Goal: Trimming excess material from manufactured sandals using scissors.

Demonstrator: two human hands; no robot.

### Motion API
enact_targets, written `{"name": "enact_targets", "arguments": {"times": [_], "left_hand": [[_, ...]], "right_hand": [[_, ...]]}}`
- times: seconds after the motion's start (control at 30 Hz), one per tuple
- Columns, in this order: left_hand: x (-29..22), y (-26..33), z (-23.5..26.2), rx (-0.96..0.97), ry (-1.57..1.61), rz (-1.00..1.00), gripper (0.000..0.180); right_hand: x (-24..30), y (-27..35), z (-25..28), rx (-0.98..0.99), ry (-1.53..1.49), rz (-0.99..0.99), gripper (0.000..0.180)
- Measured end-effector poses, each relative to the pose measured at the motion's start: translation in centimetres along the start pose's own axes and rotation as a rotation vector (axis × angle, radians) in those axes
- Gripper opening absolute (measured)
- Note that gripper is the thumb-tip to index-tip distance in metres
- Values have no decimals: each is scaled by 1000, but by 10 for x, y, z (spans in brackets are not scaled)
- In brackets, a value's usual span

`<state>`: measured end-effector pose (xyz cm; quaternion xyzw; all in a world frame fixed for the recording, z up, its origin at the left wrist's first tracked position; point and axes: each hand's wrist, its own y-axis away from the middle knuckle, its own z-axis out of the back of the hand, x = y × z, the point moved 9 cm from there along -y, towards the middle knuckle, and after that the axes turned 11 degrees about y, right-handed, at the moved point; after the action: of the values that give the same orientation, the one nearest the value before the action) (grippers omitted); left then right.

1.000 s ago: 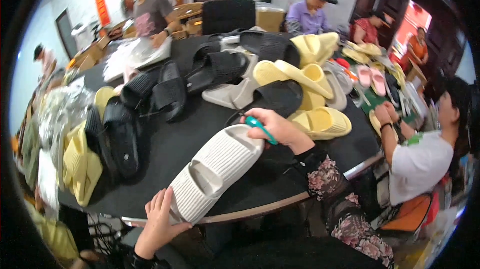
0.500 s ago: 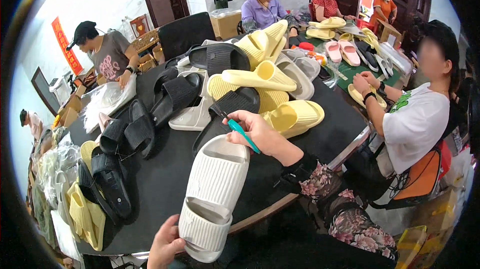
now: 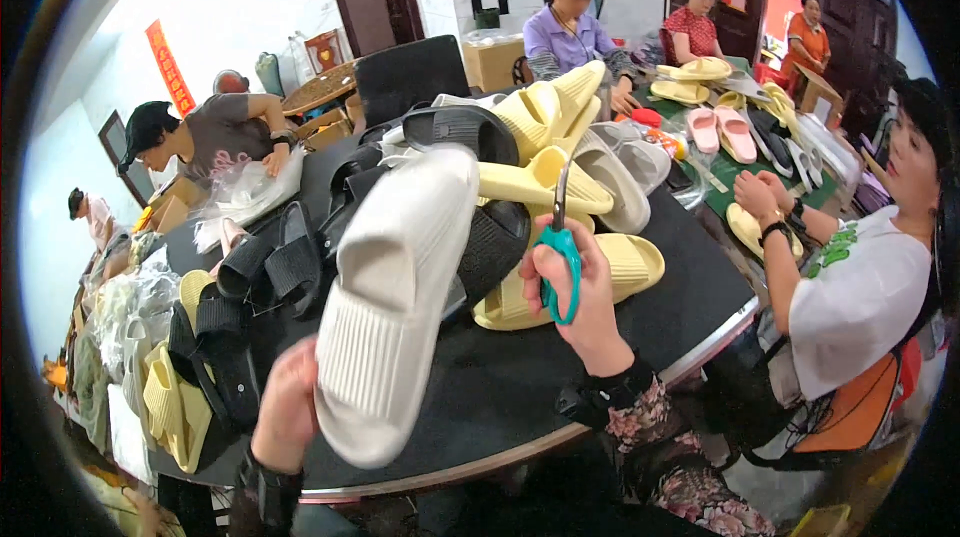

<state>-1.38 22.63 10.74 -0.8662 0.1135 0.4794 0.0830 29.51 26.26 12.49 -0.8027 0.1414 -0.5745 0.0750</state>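
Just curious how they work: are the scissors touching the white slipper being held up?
Apart. The head view shows the scissors upright in the right hand, with dark table and slippers visible between them and the white slipper.

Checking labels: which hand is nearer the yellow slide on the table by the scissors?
Right. The right hand with scissors overlaps the yellow slide; the left hand is far left, holding the white slide.

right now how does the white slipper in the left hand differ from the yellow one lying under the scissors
The white slipper is off-white and lifted off the table in the left hand, its ribbed sole toward the camera. The yellow slipper is pale yellow and lies flat on the black table, partly hidden behind the right hand holding the scissors. Both are chunky ribbed slides.
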Motion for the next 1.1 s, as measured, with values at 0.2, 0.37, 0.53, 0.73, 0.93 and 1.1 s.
{"name": "enact_targets", "arguments": {"times": [0.2, 0.37, 0.53, 0.73, 0.93, 1.1], "left_hand": [[-43, -168, -54, 108, 2, -46, 30], [-34, -281, -83, 36, -114, -163, 27], [13, -323, -124, -7, -711, -151, 35], [11, -307, -122, 153, -1083, -519, 41], [-6, -263, -35, -80, -1131, -577, 29], [-63, -184, 93, -595, -1675, -696, 22]], "right_hand": [[-14, 16, -16, 127, 80, 26, 37], [-50, 35, -37, 328, 96, -122, 40], [-67, 40, -37, 352, 110, -214, 44], [-67, 31, -38, 288, 87, -242, 39], [-70, 28, -27, 228, 182, -286, 39], [-76, 30, -37, 254, 229, -249, 36]]}}
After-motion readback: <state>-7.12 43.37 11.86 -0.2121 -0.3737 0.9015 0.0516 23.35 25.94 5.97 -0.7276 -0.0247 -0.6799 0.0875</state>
